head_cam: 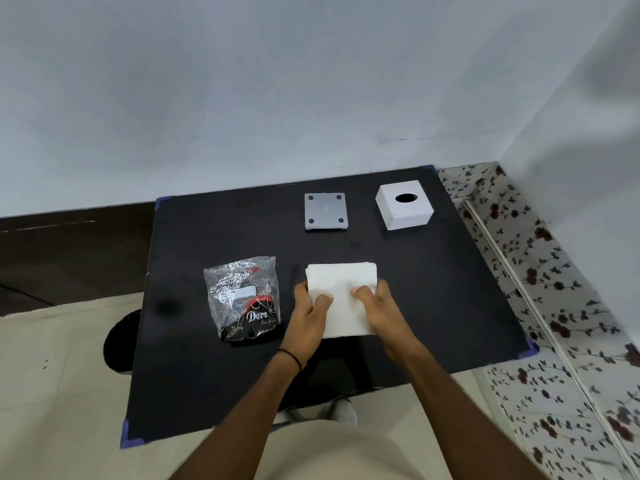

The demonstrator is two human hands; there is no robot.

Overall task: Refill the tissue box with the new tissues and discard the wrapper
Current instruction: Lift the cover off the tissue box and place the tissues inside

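Both hands are on the stack of tissues, which sits flat on the black bench a bit toward the near edge, roughly in the middle between the side edges. The left hand has its grip pinching the stack's left side, thumb on top and the other fingers hidden under or beside it. The right hand has its grip closed on the right side the same way, fingers curled over the top.

Just left of the tissues, not touching them, lies the wrapper, clear crinkly plastic with a black and red printed end, looking flat and emptied.

Over by the far right corner stands the white tissue box, hole facing up. Near it to the left, along the far edge, lies its grey base plate, apart from the box.
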